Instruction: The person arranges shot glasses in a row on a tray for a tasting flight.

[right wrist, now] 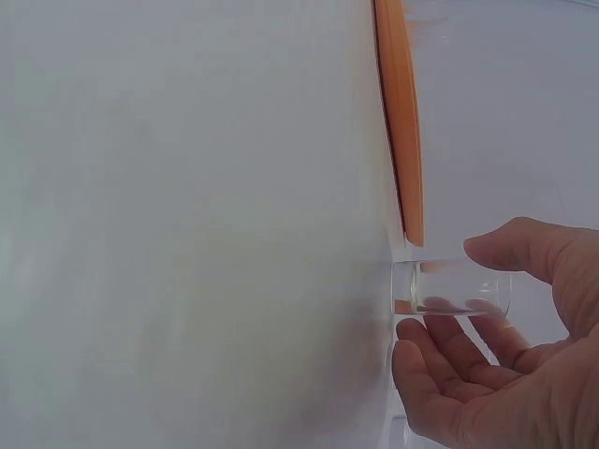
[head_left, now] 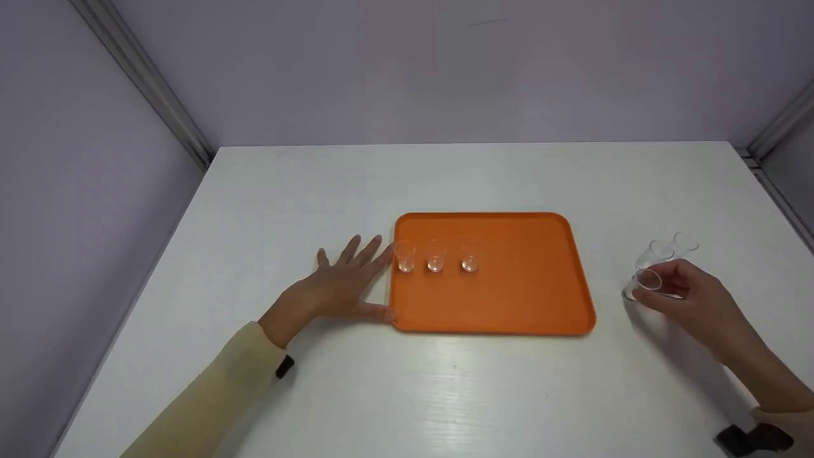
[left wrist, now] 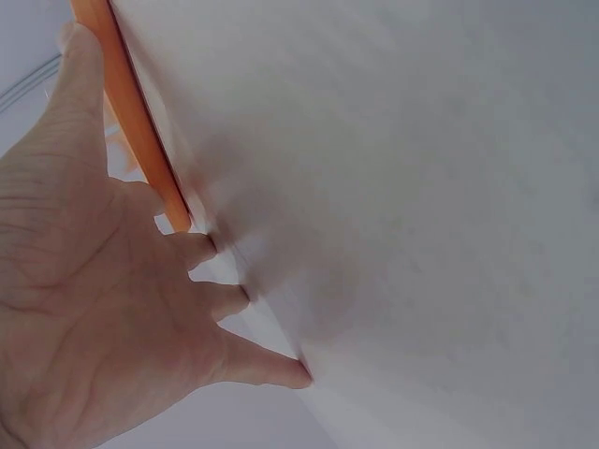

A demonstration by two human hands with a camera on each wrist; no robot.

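Fingers (right wrist: 440, 341) of the right hand (head_left: 696, 305) were curled around a small clear glass (right wrist: 451, 287), which stood on the bench (head_left: 445, 394) to the right of the orange tray (head_left: 540, 305). Two more glasses (head_left: 668, 249) waited just behind it. The left hand (head_left: 343, 286) lay flat with wide, straight fingers (left wrist: 220, 304), touching the left rim of the tray. Three glasses (head_left: 435, 259) stood in a row inside the tray. To do this step well, I think the grip should be gentle but firm, the glass kept upright, and the tray held steady.
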